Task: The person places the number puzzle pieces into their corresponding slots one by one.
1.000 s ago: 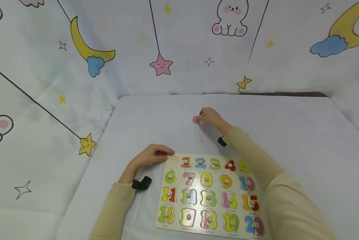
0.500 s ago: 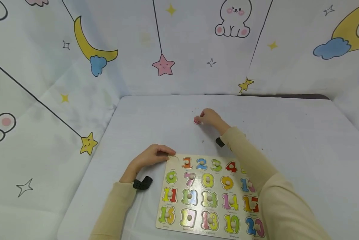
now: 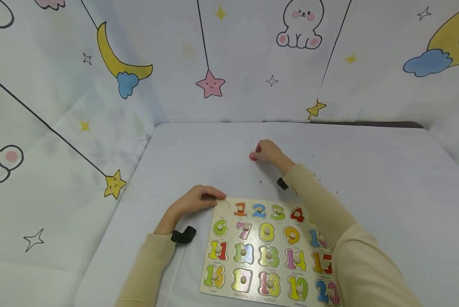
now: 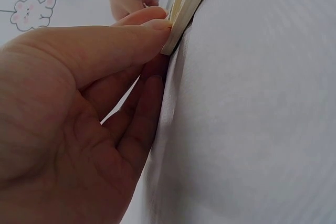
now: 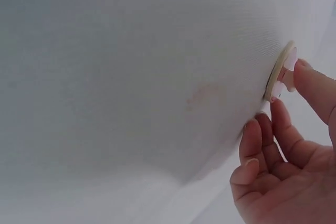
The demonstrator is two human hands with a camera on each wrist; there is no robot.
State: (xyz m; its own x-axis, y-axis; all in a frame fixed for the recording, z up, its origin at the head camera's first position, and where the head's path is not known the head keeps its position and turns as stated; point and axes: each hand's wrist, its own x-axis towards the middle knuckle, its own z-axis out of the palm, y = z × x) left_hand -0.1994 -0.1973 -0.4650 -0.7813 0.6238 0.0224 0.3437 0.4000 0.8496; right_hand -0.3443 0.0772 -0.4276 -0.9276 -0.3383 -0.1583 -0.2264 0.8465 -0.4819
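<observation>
My left hand (image 3: 195, 199) holds the top left corner of a wooden number puzzle board (image 3: 252, 217), thumb and forefinger on its edges. In the left wrist view the thumb (image 4: 152, 30) presses the side of the board (image 4: 184, 17), with the other fingers beneath. Farther back, my right hand (image 3: 269, 151) is at a small round pink puzzle piece (image 3: 253, 157) at the table. The right wrist view shows the piece's pale wooden rim (image 5: 277, 72) and knob (image 5: 287, 77); my thumb touches the knob and my forefinger the rim, while the other fingers curl loosely.
The board carries rows of coloured knobbed numbers, with a bare round recess (image 3: 223, 207) at its top left. My right sleeve (image 3: 337, 213) covers part of its right side. A white cloth covers the table (image 3: 183, 157), and a printed curtain (image 3: 245, 51) stands behind it.
The right hand and pink piece have shifted very slightly toward the board. The left hand stays at the corner; the whole view has drifted a little.
</observation>
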